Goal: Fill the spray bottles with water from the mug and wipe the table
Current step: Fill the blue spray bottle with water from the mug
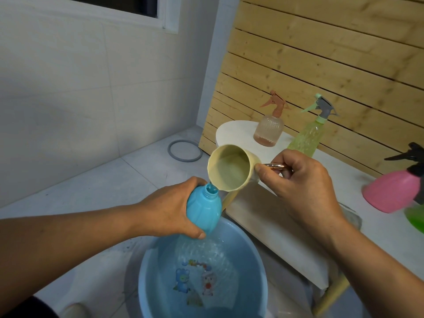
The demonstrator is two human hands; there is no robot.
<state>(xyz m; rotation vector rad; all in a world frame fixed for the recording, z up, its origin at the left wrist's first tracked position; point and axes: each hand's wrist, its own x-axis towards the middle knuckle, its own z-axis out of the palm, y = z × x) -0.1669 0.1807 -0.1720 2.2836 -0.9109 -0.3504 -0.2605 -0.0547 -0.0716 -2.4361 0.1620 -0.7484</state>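
My left hand (171,208) grips a blue spray bottle (204,208) with no spray head, tilted over a blue basin (257,260). My right hand (300,187) holds the metal handle of a cream mug (229,171), tipped so that its lip sits at the bottle's open neck and water runs in. Water lies in the mug. On the white table (236,131) stand a brown spray bottle (269,129), a light green spray bottle (307,136) and a pink spray bottle (394,191) with a black head.
The basin holds water and has cartoon figures on its bottom. Part of a darker green bottle (416,218) shows at the right edge. A wooden slat wall (321,53) backs the table. A grey ring (184,150) lies on the tiled floor.
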